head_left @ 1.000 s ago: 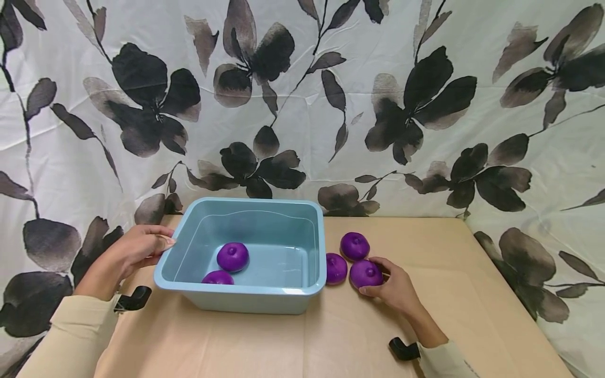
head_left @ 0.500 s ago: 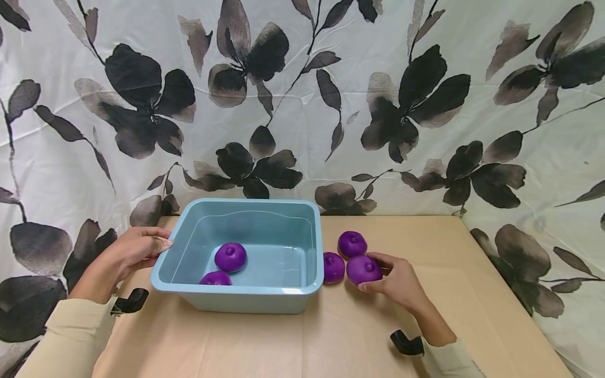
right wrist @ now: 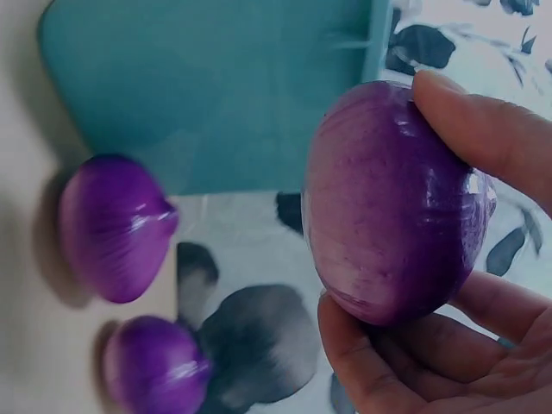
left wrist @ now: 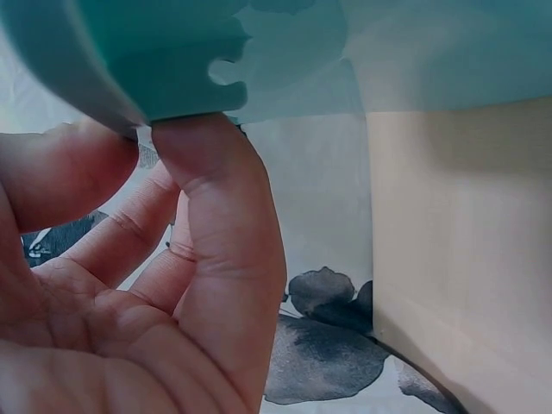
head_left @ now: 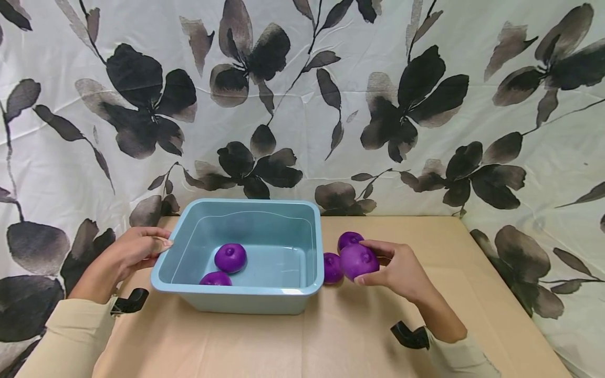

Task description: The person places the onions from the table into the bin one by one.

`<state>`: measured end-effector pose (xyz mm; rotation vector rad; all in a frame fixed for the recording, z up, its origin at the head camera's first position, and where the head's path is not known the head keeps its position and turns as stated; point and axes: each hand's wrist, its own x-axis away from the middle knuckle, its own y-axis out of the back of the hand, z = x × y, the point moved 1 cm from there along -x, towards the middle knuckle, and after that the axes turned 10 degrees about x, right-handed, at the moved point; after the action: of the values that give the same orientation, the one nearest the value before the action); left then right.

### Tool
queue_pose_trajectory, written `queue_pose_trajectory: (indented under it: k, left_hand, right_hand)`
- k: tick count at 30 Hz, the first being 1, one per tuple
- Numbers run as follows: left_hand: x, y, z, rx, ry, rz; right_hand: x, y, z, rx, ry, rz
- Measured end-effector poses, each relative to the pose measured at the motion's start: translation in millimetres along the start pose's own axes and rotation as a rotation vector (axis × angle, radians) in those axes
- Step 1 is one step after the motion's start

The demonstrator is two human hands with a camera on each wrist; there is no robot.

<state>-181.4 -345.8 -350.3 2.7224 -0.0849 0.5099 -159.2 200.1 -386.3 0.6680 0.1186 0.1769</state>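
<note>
My right hand (head_left: 402, 270) pinches a purple onion (head_left: 359, 261) between thumb and fingers, raised a little off the table; the right wrist view shows the same onion (right wrist: 392, 207) close up. Behind it on the table sit two more onions, one (head_left: 333, 268) beside the tub's right wall and one (head_left: 350, 240) farther back. A light blue plastic tub (head_left: 236, 290) stands left of them. Inside lie two onions, one (head_left: 230, 258) whole in view, the other (head_left: 215, 278) partly hidden by the front rim. At the tub's left edge, my left hand (head_left: 137, 252) pinches the rim (left wrist: 185, 82).
The tan table (head_left: 378, 325) ends at the back against a white cloth (head_left: 331, 131) with a dark flower print. That cloth also hangs along the right side. Dark wrist-worn camera mounts (head_left: 410, 335) sit at both sleeves.
My right hand has lifted its onion from the table and moved it slightly up and left, partly covering the two onions behind. The left hand stays on the tub rim.
</note>
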Motion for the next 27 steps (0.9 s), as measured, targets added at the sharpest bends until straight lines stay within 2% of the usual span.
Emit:
queue_pose_trajectory:
  k: [7,13,20,27]
  left_hand:
    - [0.7,-2.0,0.0,0.011,-0.003,0.006]
    - [1.8,-0.4,-0.2,0.004,-0.004,0.002]
    - [1.3,-0.9,-0.1,0.016,-0.014,-0.007]
    - [2.8,-2.3,-1.6,0.014,-0.018,-0.013]
  right_hand:
    - [-4.2,6.4,27.1,-0.043,0.055,0.038]
    - [-14.1,9.4,59.0,-0.009,0.089,0.063]
    - [-33.0,0.9,100.9,-0.016,0.052,0.133]
    - [-55.4,-10.5,132.3,0.051,0.122,0.159]
